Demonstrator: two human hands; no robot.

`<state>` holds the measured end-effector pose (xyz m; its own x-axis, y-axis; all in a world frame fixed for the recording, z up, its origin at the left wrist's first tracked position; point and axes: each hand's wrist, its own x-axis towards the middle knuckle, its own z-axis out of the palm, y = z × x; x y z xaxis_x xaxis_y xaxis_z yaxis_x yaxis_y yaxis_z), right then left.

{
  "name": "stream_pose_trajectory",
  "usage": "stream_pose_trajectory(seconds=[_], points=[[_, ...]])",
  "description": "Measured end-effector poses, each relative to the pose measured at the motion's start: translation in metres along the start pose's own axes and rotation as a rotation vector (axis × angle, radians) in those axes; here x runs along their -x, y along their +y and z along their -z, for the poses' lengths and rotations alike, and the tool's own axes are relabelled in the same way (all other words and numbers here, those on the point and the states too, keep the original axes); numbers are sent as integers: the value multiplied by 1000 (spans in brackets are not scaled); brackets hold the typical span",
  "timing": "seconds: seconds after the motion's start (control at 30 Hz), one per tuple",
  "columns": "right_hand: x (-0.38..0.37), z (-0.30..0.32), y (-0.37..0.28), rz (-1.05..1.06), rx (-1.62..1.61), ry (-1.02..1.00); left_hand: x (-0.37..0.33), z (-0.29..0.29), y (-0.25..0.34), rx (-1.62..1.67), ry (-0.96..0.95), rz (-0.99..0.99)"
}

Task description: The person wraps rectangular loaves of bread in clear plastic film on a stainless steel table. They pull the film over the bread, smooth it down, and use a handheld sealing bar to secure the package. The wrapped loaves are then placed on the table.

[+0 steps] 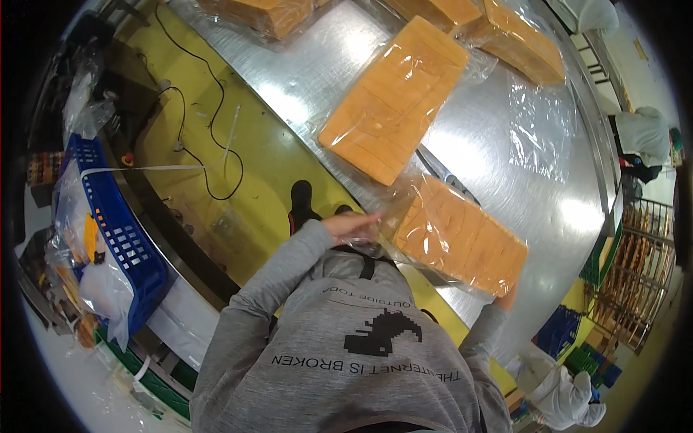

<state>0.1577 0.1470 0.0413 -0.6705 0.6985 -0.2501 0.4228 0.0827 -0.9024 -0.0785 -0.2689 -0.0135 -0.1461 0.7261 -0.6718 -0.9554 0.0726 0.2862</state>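
A golden-orange bread loaf in a clear plastic bag [462, 234] lies tilted at the near edge of the metal table. At its left end, my left hand [354, 225] is closed on the loose, gathered plastic of the bag's mouth. My right hand [505, 297] holds the loaf's right end, its fingers mostly hidden by the loaf. Just beyond lies a larger bagged loaf [395, 97]. Between these two rests a slim dark tool with a pale blue part [447, 175], partly covered; its kind is unclear.
More bagged loaves [516, 40] sit along the far side of the steel table [469, 144]. A flat clear bag [541, 126] lies right. On the left stands a blue crate [119, 231] with plastic bags; a black cable [216, 130] runs over the yellow floor. People work at the right.
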Motion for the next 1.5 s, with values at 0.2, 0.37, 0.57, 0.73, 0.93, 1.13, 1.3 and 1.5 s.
stream_pose_trajectory(seconds=[0.2,0.37,0.57,0.73,0.93,1.13,1.3,1.5], points=[[11,-8,3,73,11,1,7,-13,11,-405,35,-218],[27,-15,0,142,26,-3,7,-17,5,-631,92,-436],[37,-22,3,108,-7,94,-2,-35,4,-382,192,-248],[41,-38,-10,92,-48,156,-13,-42,5,-427,219,-307],[45,-67,-33,56,-146,273,-36,-35,3,-678,152,-594],[58,-116,-81,56,-345,358,54,-120,72,-873,-114,-610],[70,-186,-151,164,-574,287,114,-114,153,-654,-152,-922],[75,-309,-270,305,-852,-13,229,13,243,-878,357,-1382]])
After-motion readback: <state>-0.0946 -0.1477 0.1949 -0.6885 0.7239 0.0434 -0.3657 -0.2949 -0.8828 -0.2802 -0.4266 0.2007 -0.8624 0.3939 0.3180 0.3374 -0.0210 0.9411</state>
